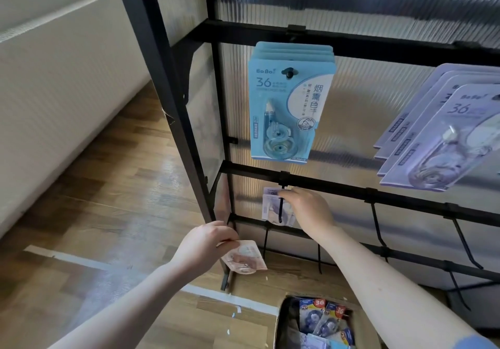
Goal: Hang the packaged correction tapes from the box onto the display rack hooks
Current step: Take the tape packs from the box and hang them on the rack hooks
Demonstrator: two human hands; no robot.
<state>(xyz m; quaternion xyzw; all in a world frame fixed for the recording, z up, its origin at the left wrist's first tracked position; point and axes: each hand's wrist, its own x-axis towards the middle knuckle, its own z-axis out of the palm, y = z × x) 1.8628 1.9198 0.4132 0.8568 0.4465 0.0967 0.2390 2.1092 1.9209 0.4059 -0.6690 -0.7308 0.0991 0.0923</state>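
1. The left hand (pixel 208 243) pinches a pink packaged correction tape (pixel 244 257) by its top edge, holding it low in front of the black display rack (pixel 167 83), just beside the rack's corner post.
2. The right hand (pixel 305 208) reaches to a lower hook (pixel 281 208), its fingers on the top of the pale packs (pixel 270 204) already on that hook; whether they grip or only touch cannot be told.
3. A stack of blue correction tape packs (pixel 290 105) hangs from an upper hook, the front one marked "36".
4. To the right, a stack of about 4 lilac correction tape packs (pixel 443 132) hangs tilted on another hook.
5. The cardboard box (pixel 281 321) sits on the wooden floor (pixel 108 186) at the bottom edge, between the forearms, with more packaged tapes (pixel 324 319) inside.
6. Several bare black hooks (pixel 378 227) stick out from the lower bars on the right.
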